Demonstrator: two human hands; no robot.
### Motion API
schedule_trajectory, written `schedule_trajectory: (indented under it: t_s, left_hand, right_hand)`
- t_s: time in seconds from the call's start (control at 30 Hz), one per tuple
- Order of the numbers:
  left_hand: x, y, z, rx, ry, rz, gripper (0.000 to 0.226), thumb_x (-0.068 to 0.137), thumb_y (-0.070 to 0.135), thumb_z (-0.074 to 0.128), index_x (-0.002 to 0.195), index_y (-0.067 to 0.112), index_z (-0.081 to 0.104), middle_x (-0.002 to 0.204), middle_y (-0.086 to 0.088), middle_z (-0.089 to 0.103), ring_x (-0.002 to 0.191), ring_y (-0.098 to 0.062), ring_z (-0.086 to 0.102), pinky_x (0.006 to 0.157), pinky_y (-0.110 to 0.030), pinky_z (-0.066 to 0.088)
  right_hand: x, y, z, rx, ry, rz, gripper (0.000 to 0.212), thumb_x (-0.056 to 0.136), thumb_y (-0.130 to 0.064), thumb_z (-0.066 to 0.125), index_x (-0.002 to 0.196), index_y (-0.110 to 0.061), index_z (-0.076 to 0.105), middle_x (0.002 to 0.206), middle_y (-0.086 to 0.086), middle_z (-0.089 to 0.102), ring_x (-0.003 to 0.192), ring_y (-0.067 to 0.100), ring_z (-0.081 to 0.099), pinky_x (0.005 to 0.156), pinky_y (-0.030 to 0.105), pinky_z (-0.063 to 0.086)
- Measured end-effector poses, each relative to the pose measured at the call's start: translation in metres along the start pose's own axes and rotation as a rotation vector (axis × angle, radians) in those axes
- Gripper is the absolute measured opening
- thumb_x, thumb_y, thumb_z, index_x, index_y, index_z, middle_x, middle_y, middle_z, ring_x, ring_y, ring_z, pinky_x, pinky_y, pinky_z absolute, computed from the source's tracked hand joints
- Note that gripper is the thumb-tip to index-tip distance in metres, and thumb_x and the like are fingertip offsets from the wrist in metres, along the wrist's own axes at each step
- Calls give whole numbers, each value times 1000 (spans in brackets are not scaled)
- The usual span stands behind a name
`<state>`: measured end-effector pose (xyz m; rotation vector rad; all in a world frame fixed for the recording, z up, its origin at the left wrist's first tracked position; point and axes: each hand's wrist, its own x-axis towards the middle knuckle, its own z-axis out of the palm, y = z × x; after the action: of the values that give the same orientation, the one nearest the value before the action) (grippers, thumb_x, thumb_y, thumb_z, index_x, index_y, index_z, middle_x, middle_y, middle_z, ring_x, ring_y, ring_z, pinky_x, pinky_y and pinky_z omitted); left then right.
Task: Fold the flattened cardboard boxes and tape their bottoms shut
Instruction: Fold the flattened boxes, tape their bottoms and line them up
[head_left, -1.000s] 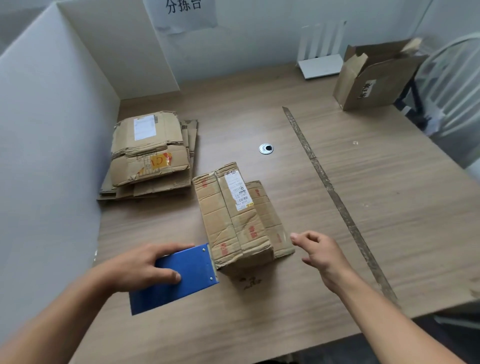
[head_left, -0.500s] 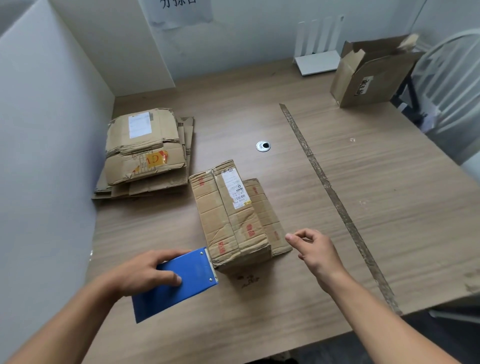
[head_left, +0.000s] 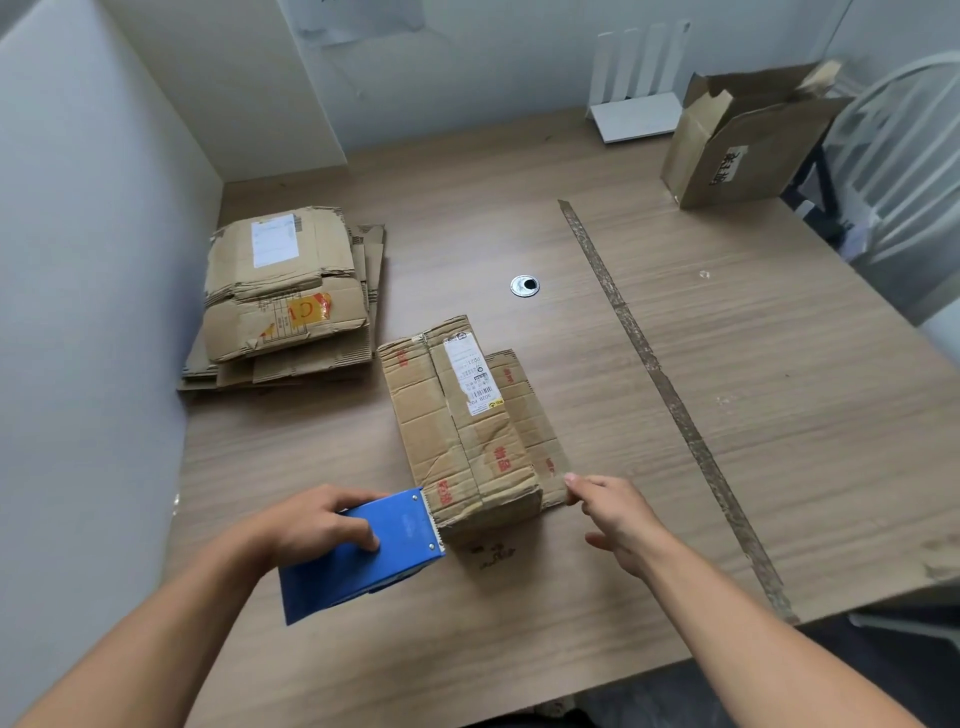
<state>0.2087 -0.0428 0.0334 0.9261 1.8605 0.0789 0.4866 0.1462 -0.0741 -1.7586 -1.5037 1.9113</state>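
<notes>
Wooden table (head_left: 779, 415) held the cardboard.
A flattened stack (head_left: 285, 301) lay at ten o'clock; the folded box (head_left: 462, 415) sat at centre, the blue tape dispenser (head_left: 374, 561) against its seven-o'clock corner, gripped by the left hand (head_left: 311, 525); the right hand (head_left: 618, 519), fingers loose, touched its four-o'clock flap.

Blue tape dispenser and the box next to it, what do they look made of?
Blue tape dispenser: probably painted sheet metal, going by its smooth flat panel with rivets and a toothed edge. Box: worn brown corrugated cardboard, matte and creased, with a white paper label.
</notes>
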Motion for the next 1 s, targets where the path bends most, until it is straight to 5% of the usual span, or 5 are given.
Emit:
schedule_trajectory:
  t_s: [0.33,0.53,0.7,0.83,1.0]
  left_hand:
    - [5,8,0,31,-5,-17,50,59,54,61,107,66,61,107,24,70,101,-7,64,102,-40,43]
    - [7,6,2,47,-12,-15,56,53,61,59,108,69,58,110,24,68,102,-8,63,102,-42,42]
    - [7,13,0,62,-1,-45,48,60,55,60,104,72,57,112,23,67,102,-8,62,101,-41,42]
    - [8,18,-1,90,3,-62,42,61,53,60,96,75,57,111,22,66,100,-7,61,96,-37,42]
    - [8,18,-1,86,4,-71,42,61,52,60,95,76,56,112,23,66,101,-7,60,92,-34,40]
  right_hand:
    - [-1,6,22,-43,7,73,31,94,-38,63,73,-15,66,66,4,37,63,20,35,66,33,33]
    - [-7,-3,27,143,-56,201,20,92,-33,64,86,-14,64,91,6,62,81,20,58,71,40,52]
    - [-8,10,21,146,-119,280,35,88,-50,67,88,-16,62,77,1,55,65,17,52,70,47,60]
    - [1,15,6,-279,77,-215,23,85,-39,74,95,-21,65,94,0,66,87,18,62,81,32,54]
    - [0,5,-1,-102,-89,-455,16,92,-13,67,91,-29,68,90,-8,71,82,4,65,77,25,53]
